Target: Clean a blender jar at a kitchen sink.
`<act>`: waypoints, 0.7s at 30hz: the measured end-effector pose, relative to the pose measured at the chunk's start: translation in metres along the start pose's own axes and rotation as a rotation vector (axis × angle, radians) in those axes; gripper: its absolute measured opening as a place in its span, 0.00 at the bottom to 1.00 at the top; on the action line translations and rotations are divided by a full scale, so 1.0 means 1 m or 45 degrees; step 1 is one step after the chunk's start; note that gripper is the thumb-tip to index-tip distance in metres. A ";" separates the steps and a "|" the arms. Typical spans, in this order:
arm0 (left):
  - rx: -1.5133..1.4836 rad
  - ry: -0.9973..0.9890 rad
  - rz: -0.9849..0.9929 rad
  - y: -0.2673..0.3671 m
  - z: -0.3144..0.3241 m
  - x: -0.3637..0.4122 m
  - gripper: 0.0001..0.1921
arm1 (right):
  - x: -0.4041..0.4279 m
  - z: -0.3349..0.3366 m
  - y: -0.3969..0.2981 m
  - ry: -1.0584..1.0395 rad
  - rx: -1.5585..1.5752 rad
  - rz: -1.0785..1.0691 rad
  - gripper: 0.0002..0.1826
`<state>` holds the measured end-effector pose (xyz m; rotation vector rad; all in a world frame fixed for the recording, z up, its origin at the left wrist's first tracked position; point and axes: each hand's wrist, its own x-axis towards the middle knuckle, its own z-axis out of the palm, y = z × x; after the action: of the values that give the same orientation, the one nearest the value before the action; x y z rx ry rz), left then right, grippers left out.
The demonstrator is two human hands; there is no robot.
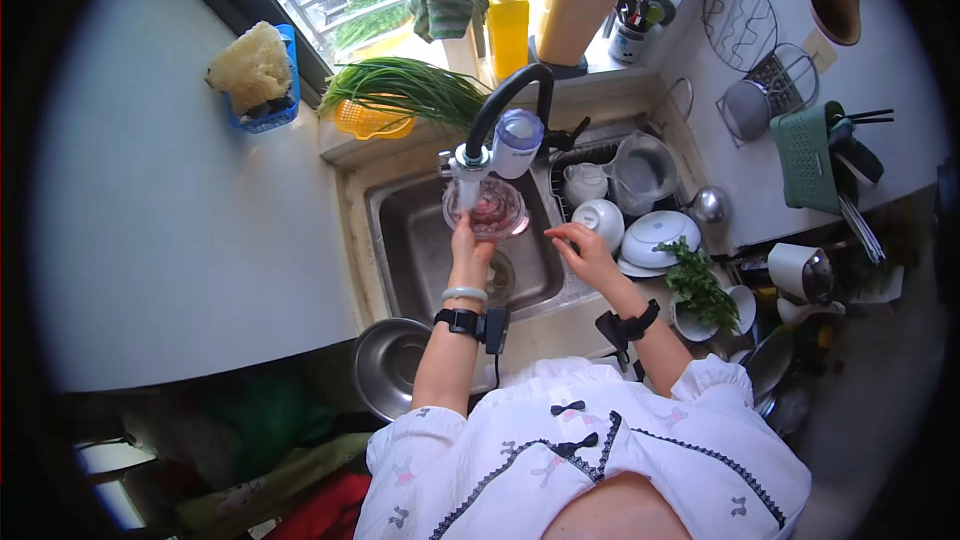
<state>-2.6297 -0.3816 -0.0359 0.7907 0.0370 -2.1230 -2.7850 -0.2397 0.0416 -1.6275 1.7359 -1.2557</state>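
My left hand (472, 240) holds a clear round bowl (517, 223) by its near edge, under the tap's filter spout (469, 191). Reddish pieces, perhaps meat, lie in the bowl with liquid. Below the bowl is the stainless-steel sink basin (420, 255). Off to the right, over the sink's right rim, my right hand (581, 247) is empty with its fingers loosely bent and apart. Just beyond it a white bowl (600, 223) lies upside down. The black curved faucet (510, 90) arches above the basin and carries a white water filter (517, 142).
Upturned white dishes (660, 238), a clear jug (643, 169) and leafy greens (697, 285) crowd the right side. Green stalks (412, 86) rest over a yellow basket (375, 120) behind the sink. A steel bowl (375, 360) sits at the near left. A knife block (574, 15) stands behind.
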 end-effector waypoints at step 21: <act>1.224 0.372 1.161 0.030 -0.016 -0.029 0.13 | 0.297 0.133 -0.217 -0.191 0.455 -0.035 0.46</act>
<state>-2.5866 -0.3757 -0.0254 1.3179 -1.0478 -1.0569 -2.6202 -0.5377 0.2338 -1.4952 1.3161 -1.3302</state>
